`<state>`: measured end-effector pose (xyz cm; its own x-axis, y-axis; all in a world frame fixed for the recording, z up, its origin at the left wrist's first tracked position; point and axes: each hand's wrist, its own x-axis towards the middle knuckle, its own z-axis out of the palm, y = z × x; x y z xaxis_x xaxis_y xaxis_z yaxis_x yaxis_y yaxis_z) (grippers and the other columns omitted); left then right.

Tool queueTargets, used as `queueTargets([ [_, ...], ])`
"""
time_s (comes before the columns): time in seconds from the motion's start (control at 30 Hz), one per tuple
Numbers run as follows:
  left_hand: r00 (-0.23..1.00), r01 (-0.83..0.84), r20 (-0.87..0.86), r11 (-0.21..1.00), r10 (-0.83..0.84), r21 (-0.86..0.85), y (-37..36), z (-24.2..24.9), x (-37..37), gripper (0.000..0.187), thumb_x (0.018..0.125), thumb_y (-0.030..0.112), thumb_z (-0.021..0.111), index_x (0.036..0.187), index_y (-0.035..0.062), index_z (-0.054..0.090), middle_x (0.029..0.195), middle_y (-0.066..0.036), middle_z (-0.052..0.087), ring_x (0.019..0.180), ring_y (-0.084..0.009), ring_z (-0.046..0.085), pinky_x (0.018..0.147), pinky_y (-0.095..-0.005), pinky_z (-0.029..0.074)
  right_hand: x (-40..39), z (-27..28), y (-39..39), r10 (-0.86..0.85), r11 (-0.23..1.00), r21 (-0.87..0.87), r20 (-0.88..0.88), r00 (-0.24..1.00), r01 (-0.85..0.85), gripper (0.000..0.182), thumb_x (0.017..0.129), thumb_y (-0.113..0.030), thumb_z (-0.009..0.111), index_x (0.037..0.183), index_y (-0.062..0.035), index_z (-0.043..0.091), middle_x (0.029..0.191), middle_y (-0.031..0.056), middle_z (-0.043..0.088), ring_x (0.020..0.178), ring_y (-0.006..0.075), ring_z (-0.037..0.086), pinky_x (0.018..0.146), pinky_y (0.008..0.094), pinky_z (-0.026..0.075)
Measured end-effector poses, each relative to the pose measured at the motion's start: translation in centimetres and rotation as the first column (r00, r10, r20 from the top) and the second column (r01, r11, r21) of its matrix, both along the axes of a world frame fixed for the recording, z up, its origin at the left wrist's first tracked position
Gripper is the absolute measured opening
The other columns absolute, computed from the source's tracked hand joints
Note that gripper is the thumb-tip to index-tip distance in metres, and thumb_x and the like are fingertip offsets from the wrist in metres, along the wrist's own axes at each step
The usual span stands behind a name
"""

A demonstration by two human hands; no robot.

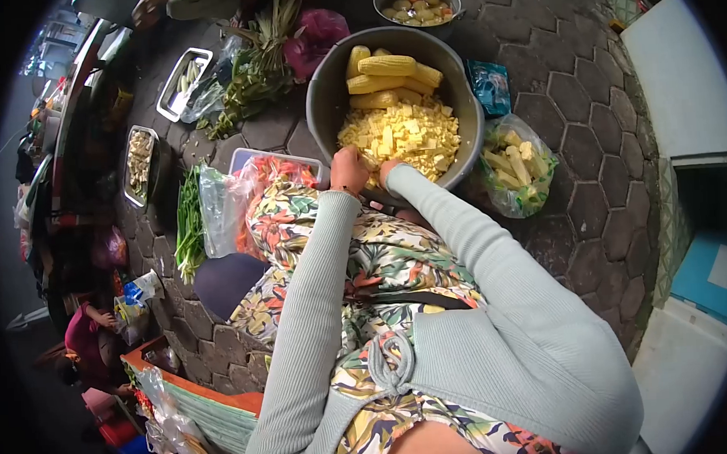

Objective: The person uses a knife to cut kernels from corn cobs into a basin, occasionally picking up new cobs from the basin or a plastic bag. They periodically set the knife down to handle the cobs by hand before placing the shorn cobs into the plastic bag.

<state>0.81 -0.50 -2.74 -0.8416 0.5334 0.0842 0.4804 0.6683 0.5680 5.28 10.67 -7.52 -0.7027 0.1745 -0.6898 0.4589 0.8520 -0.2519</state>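
Observation:
A big grey basin [316, 107] stands in front of my knees, holding a heap of cut yellow corn kernels [413, 144] with whole peeled corn cobs [386, 66] piled at its far side. My left hand [349, 169] is closed at the near rim, low over the kernels. Close beside it, my right hand [389, 172] looks curled in, largely covered by its grey sleeve. Whatever the two hands grip is hidden behind the fingers and too small to name.
Stripped cobs fill a clear plastic bag [519, 167] right of the basin, near a blue packet [489, 88]. A metal bowl [416, 5] sits beyond. To the left are a tray of red peppers [284, 167], green onions [189, 226] and metal trays [141, 164]. A person [84, 341] is at far left.

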Motion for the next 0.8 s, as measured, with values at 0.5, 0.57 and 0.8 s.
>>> queueTargets([
  [0.5,0.991,0.134,0.020,0.977,-0.133,-0.163,0.7,0.8,0.1,0.029,0.061,0.000,0.056,0.089,0.0044,0.058,0.088,-0.019,0.054,0.086,-0.0356,0.054,0.073,-0.0408,0.046,1.3,-1.3,0.0,-0.065,0.998,-0.003,-0.078,0.995,0.065,0.029,0.076,-0.021,0.053,0.100,-0.0068,0.063,0.106,0.0131,0.059,0.098,0.0274,0.057,0.081,0.0384,0.047],
  [0.57,0.987,0.161,0.048,0.946,-0.154,-0.281,0.8,0.7,0.0,0.028,0.060,0.000,0.057,0.088,0.0041,0.060,0.092,-0.019,0.052,0.084,-0.0346,0.056,0.073,-0.0396,0.048,1.5,-1.8,0.1,-0.078,0.996,0.029,-0.130,0.988,0.083,0.029,0.073,-0.021,0.055,0.095,-0.0055,0.064,0.102,0.0146,0.061,0.094,0.0280,0.059,0.079,0.0374,0.048],
  [0.8,0.980,0.198,0.016,0.954,-0.200,-0.227,0.8,-0.9,-0.4,0.018,0.064,0.003,0.054,0.081,0.0010,0.057,0.082,-0.020,0.057,0.082,-0.0375,0.055,0.071,-0.0430,0.046,2.3,-0.9,1.3,0.150,0.986,0.073,0.001,0.989,-0.150,0.031,0.073,-0.022,0.053,0.096,-0.0052,0.064,0.101,0.0158,0.061,0.095,0.0285,0.059,0.078,0.0369,0.049],
])
